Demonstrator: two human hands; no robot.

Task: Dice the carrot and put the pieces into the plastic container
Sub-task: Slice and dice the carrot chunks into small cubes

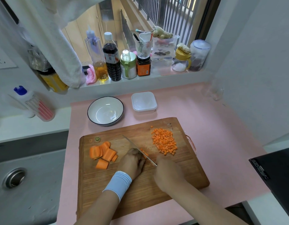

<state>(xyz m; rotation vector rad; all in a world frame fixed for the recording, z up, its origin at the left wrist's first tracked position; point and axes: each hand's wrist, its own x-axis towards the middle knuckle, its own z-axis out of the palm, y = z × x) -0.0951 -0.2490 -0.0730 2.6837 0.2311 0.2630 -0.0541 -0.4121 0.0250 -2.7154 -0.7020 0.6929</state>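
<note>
On the wooden cutting board my left hand curls its fingers over a small carrot strip. My right hand grips the handle of a knife whose blade lies against the left knuckles, cutting the strip. A heap of diced carrot sits at the board's far right. Several uncut carrot slabs lie at the left. The clear plastic container stands beyond the board; it holds nothing.
A white bowl with a dark rim stands left of the container. Carrot end scraps lie at the board's far left corner. A sink is at the left, a black cooktop at the right. Bottles and jars line the windowsill.
</note>
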